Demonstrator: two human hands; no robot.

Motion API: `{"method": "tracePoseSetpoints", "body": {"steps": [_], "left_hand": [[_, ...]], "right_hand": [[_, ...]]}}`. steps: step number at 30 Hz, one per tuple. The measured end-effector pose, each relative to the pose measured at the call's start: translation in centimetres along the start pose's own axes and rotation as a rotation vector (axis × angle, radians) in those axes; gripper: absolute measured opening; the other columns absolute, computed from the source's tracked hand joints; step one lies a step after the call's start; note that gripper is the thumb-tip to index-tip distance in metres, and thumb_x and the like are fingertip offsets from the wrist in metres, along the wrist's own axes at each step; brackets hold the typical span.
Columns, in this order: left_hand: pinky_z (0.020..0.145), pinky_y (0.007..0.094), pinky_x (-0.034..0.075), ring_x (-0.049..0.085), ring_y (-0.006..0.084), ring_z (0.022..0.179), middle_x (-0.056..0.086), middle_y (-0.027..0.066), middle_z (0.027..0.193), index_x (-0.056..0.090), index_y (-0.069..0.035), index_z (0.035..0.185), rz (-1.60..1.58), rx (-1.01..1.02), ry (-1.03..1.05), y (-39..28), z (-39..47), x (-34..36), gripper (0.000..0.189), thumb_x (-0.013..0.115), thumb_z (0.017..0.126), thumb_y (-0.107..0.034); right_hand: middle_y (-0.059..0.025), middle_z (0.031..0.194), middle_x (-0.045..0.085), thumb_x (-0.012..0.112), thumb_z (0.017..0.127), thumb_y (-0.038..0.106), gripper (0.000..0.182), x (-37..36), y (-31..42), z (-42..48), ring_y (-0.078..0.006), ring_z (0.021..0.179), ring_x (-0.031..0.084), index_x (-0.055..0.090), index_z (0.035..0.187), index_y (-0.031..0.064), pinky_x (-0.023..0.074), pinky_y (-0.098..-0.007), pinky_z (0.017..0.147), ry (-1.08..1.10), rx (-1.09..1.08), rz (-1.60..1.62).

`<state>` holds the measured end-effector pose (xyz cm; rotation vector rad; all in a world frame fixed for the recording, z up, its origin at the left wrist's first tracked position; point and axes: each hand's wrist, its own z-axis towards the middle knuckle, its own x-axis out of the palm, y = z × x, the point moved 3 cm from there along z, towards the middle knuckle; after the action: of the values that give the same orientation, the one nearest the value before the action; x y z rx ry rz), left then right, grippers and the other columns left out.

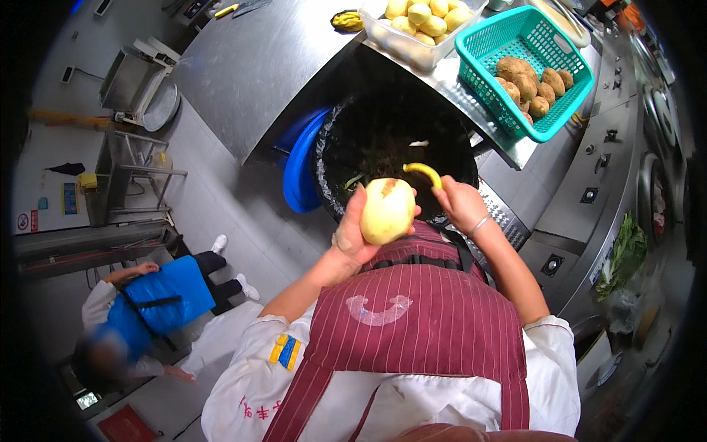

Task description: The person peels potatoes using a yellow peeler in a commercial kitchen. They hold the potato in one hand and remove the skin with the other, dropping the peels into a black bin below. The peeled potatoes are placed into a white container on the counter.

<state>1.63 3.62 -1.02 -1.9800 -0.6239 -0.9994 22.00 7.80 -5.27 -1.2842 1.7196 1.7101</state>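
My left hand (pixel 352 229) holds a large, mostly peeled potato (pixel 388 215), with a brown strip of skin left near its top. To the right of it, my right hand (pixel 463 203) grips a yellow peeler (pixel 424 171) by its handle; the blade end is too small to make out. The peeler and the potato are apart. Below both hands stands a bin lined with a black bag (pixel 326 166), with scraps dimly visible inside. Peeled potatoes (pixel 422 16) fill a clear plastic tub (pixel 406 50), and unpeeled potatoes (pixel 519 77) lie in a green plastic basket (pixel 544 130).
Tub and basket rest on a stainless steel table (pixel 243 83) whose edge overhangs the bin. A blue lid (pixel 301 171) leans beside the bin. Stoves (pixel 585 166) line the right side. On the left, a person in a blue apron (pixel 165 293) stands on the tiled floor.
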Motion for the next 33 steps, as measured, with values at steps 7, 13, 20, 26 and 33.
{"method": "tracePoseSetpoints", "body": {"steps": [7, 13, 20, 26, 33], "left_hand": [[0.094, 0.0381, 0.050, 0.063, 0.0272, 0.103, 0.061, 0.0171, 0.119, 0.052, -0.001, 0.121, 0.450, 0.240, -0.126, -0.2, 0.0, -1.6, 0.052, 0.032, 0.101, -0.045], [0.092, 0.0452, 0.051, 0.059, 0.0338, 0.112, 0.056, 0.0193, 0.126, 0.048, -0.004, 0.127, 0.240, 0.102, -0.014, 0.5, 0.2, -1.1, 0.062, 0.039, 0.095, -0.057], [0.094, 0.0404, 0.051, 0.060, 0.0265, 0.107, 0.055, 0.0147, 0.121, 0.043, -0.002, 0.131, 0.249, 0.202, 0.079, -0.1, 0.0, -1.9, 0.083, 0.071, 0.077, -0.058], [0.097, 0.0431, 0.050, 0.056, 0.0333, 0.117, 0.050, 0.0202, 0.130, 0.036, -0.002, 0.136, 0.309, 0.198, 0.112, -0.9, -0.4, -1.3, 0.096, 0.080, 0.069, -0.055], [0.099, 0.0416, 0.049, 0.055, 0.0307, 0.118, 0.050, 0.0183, 0.130, 0.033, -0.001, 0.140, 0.424, 0.301, 0.043, -0.9, 0.5, -2.6, 0.100, 0.082, 0.069, -0.052]], "right_hand": [[-0.0115, 0.080, 0.062, 0.069, 0.082, 0.022, 0.024, -3.6, 7.1, -2.6, -0.0309, 0.071, 0.064, 0.057, 0.097, 0.0068, 0.0517, -0.0383, 0.060, -0.249, -0.522, 0.071], [-0.0195, 0.071, 0.062, 0.054, 0.095, 0.030, 0.027, -1.8, 2.2, 0.2, -0.0399, 0.070, 0.062, 0.053, 0.093, 0.0027, 0.0484, -0.0494, 0.063, 0.120, -0.076, -0.111], [-0.0173, 0.079, 0.062, 0.064, 0.087, 0.026, 0.027, -3.9, 7.2, -2.8, -0.0375, 0.071, 0.062, 0.056, 0.102, 0.0052, 0.0504, -0.0438, 0.064, -0.036, -0.325, 0.144], [-0.0181, 0.071, 0.064, 0.053, 0.094, 0.030, 0.027, -1.1, -0.1, 0.2, -0.0386, 0.068, 0.063, 0.056, 0.092, 0.0030, 0.0497, -0.0483, 0.060, 0.204, 0.050, -0.273], [-0.0185, 0.079, 0.063, 0.058, 0.092, 0.025, 0.022, -4.0, 8.4, -2.7, -0.0350, 0.072, 0.064, 0.054, 0.097, 0.0041, 0.0509, -0.0435, 0.061, -0.182, -0.407, 0.138]]}}
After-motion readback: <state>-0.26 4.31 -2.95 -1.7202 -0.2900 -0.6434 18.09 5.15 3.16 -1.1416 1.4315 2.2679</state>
